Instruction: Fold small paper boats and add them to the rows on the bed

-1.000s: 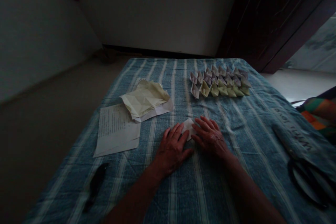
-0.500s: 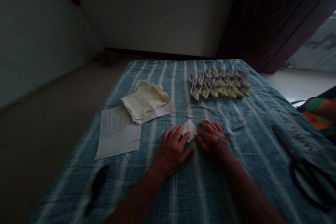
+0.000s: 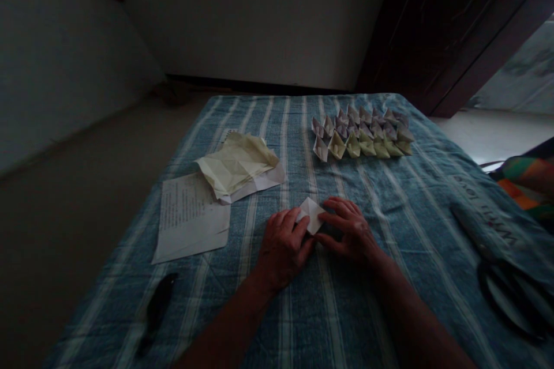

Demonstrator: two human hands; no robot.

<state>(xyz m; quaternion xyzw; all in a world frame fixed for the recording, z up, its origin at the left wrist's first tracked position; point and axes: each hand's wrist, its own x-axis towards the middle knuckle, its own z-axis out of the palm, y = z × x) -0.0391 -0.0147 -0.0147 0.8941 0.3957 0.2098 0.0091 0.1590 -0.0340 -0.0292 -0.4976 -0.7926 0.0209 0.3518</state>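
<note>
A small folded piece of white paper (image 3: 310, 211), diamond-shaped with a crease down its middle, lies on the striped cloth between my hands. My left hand (image 3: 282, 247) holds its left side, the index fingertip pressed on the paper and the thumb by the bottom corner. From the right, my right hand (image 3: 351, 229) has its index finger on the paper's edge and its thumb at the lower corner, pinching it. The fingers hide parts of the paper's edges.
Folded paper boats (image 3: 366, 137) stand in rows at the back right. Creased yellowish sheets (image 3: 238, 164) overlap a printed sheet (image 3: 193, 222) on the left. A black-handled knife-like object (image 3: 158, 308) lies front left, large scissors (image 3: 489, 259) at right. Colourful fabric (image 3: 526, 176) shows beyond the table's right edge.
My right hand first drew back a little from the paper, uncovering more of it. Now its index finger is back on the edge and its thumb has moved in to the lower corner.
</note>
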